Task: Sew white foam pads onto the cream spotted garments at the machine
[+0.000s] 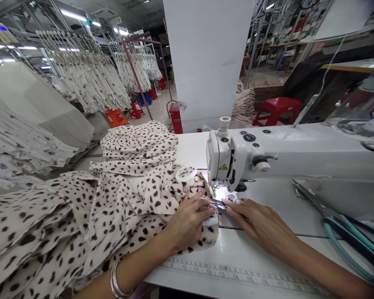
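My left hand (191, 218) is closed on the edge of a cream fabric with dark spots (152, 195), beside the needle area of a white sewing machine (224, 162). My right hand (255, 216) is closed on a small pointed metal tool (217, 203) that looks like thread snips. The tool's tips reach the cloth by my left fingers; its handle is mostly hidden by my hand. A white ring (186, 174) lies on the fabric behind my left hand. Light shines on the needle plate under the machine head.
Large teal-handled scissors (345, 232) lie on the right under the machine arm. A ruler strip (224, 272) runs along the table's front edge. More spotted cloth is heaped at left. Beyond stand a white pillar (207, 62), a red stool (277, 110) and hanging garments (87, 79).
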The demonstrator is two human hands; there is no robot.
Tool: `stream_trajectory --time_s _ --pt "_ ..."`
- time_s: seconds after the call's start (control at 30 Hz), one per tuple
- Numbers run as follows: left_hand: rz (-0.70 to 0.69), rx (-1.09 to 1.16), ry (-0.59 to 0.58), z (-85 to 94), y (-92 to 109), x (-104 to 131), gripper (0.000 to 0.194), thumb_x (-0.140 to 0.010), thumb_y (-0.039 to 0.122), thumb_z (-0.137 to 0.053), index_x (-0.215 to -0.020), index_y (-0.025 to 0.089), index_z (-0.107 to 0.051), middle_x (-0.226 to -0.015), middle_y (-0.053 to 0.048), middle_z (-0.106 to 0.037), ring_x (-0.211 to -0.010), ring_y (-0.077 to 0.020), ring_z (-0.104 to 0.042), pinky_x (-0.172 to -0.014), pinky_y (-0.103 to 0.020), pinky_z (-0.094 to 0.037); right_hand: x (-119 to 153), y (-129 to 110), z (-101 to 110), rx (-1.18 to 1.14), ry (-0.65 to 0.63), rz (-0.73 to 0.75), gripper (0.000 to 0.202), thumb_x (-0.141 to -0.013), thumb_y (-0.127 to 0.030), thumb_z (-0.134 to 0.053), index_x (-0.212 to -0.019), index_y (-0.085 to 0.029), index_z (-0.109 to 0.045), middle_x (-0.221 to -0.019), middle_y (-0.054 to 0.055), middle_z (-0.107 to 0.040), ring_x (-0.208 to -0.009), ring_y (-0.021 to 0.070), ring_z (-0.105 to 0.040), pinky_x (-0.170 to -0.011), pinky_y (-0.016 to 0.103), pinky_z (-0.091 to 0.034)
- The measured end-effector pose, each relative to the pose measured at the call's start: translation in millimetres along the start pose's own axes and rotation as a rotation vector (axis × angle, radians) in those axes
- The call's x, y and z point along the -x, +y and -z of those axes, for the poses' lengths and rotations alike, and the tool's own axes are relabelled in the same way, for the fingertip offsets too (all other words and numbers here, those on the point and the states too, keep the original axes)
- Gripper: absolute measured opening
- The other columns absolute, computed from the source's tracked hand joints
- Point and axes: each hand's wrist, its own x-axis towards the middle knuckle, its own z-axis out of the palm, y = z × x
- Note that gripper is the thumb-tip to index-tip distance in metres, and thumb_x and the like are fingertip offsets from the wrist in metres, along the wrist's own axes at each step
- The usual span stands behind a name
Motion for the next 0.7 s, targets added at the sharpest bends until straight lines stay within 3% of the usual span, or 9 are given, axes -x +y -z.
stream_trajectory --time_s 0.13,0.27,0.4,0.47,0.6,0.7 --pt "0.075 -0.135 0.072 -8.8 8 14 0.048 -0.085 -0.005 -0.04 -0.126 0.013 -0.057 -0.128 -0.015 -0.06 -0.131 -0.037 -0.047 -0.1 -0.063 -0.046 -2 3 4 -0.042 0.03 -0.028 0.039 -0.102 -0.038 -0.031 -0.11 -0.024 -0.067 -0.07 0.002 -0.06 -0.053 0.0148 -0.057 -0.047 0.024 -0.039" --pt "0.082 -0.132 0.053 -6.7 15 31 0.054 -0.086 -0.004 -0.039 -0.134 0.016 -0.051 -0.132 -0.015 -0.059 -0.135 -0.0348 -0.043 -0.101 -0.061 -0.047 2 9 14 -0.066 0.095 -0.144 0.045 -0.101 -0.043 -0.031 -0.09 -0.021 -0.069 -0.062 0.001 -0.055 -0.046 0.0137 -0.052 -0.044 0.025 -0.038" --pt "0.064 -0.125 -0.011 -0.6 24 36 0.054 -0.084 -0.005 -0.037 -0.132 0.016 -0.052 -0.131 -0.015 -0.06 -0.137 -0.0338 -0.04 -0.103 -0.06 -0.045 5 2 10 -0.189 0.016 -0.079 0.036 -0.101 -0.039 -0.037 -0.113 -0.025 -0.067 -0.075 0.002 -0.063 -0.061 0.0146 -0.062 -0.054 0.024 -0.047" --pt "0.04 -0.142 -0.021 -1.7 29 35 0.051 -0.085 -0.003 -0.037 -0.13 0.015 -0.053 -0.128 -0.015 -0.061 -0.135 -0.0355 -0.042 -0.101 -0.06 -0.046 4 -3 1 -0.168 0.046 -0.008 0.035 -0.101 -0.035 -0.037 -0.121 -0.025 -0.063 -0.081 0.003 -0.065 -0.067 0.0141 -0.064 -0.057 0.023 -0.048" --pt "-0.007 -0.17 0.028 -8.8 36 32 0.044 -0.085 -0.002 -0.038 -0.124 0.011 -0.055 -0.122 -0.018 -0.064 -0.13 -0.0414 -0.047 -0.093 -0.062 -0.051 1 -4 -17 0.114 0.153 0.047 0.041 -0.101 -0.028 -0.029 -0.118 -0.021 -0.065 -0.067 0.002 -0.057 -0.051 0.0141 -0.054 -0.043 0.022 -0.035" --pt "-0.017 -0.179 0.046 -11.1 38 35 0.043 -0.086 -0.002 -0.037 -0.124 0.01 -0.054 -0.122 -0.02 -0.064 -0.127 -0.044 -0.048 -0.088 -0.064 -0.053 3 0 -20 0.169 0.154 0.002 0.041 -0.101 -0.028 -0.028 -0.112 -0.021 -0.066 -0.064 0.0 -0.053 -0.045 0.0141 -0.051 -0.041 0.022 -0.029"
